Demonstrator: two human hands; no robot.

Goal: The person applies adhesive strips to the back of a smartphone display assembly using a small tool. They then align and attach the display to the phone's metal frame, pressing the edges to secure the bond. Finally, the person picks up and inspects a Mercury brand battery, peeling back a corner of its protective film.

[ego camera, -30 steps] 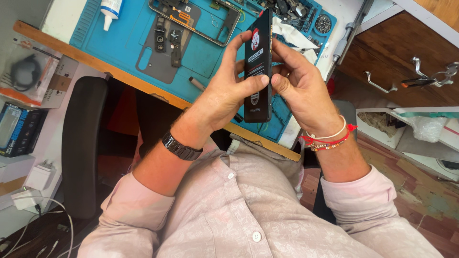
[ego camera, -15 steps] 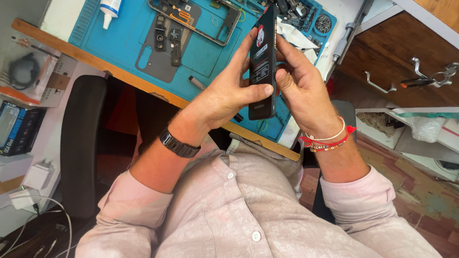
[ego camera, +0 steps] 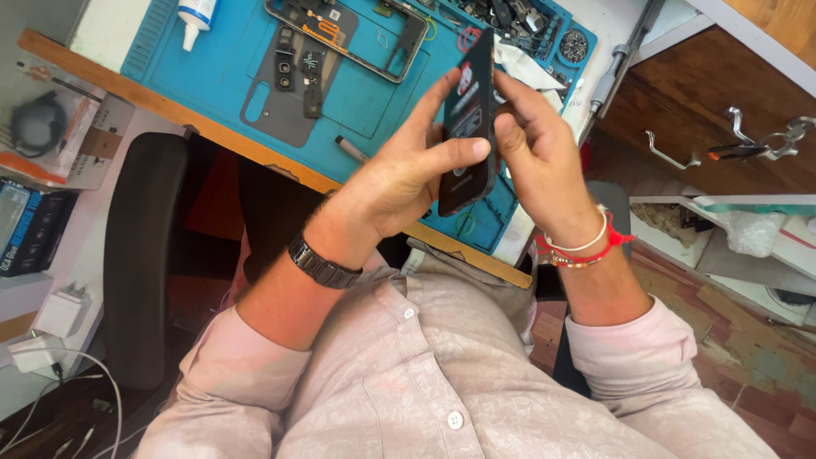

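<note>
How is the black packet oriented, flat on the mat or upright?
Upright, held off the blue mat. The black packet stands on end, nearly edge-on to the camera, between the left hand and right hand.

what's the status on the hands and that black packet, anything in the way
Left hand and right hand both grip the flat black packet, edge-on above the blue mat. Dismantled phone frame lies on the mat behind it. Nothing between the hands.

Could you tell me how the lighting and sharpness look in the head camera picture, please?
Head view: bright, even daylight on the blue work mat; the left hand and right hand are sharp, with no motion blur; the dark flat package they hold shows a soft sheen, no harsh glare; the space under the desk falls into deep shadow; wide-angle tilt bends the desk edge.
</note>
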